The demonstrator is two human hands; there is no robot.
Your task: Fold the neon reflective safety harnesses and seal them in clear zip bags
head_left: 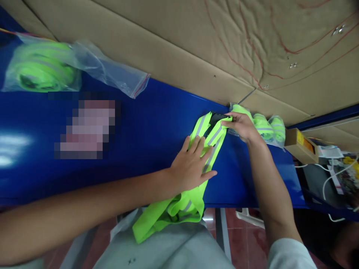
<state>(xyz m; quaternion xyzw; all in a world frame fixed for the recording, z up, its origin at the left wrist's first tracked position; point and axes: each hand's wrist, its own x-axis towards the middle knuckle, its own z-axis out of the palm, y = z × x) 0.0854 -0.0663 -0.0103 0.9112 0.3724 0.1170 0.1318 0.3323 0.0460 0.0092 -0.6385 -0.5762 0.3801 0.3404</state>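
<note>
Neon-yellow reflective straps [213,149] with grey stripes lie on the blue table and hang over its front edge toward my lap. My left hand [193,164] rests flat on them, fingers spread. At their far end, my right hand [241,125] pinches a strap end between thumb and fingers, beside a black piece [217,118] that joins the straps. What the black piece is, I cannot make out. The loose lower straps [179,213] are looped and bunched against my shirt.
A clear bag with coiled neon straps [45,69] lies at the back left, an empty zip bag [112,71] beside it. More bagged straps [265,127] sit along the brown padded wall [182,52]. A cardboard box [301,145] stands at the right, near white cables. A blurred-out rectangle [89,127] lies left.
</note>
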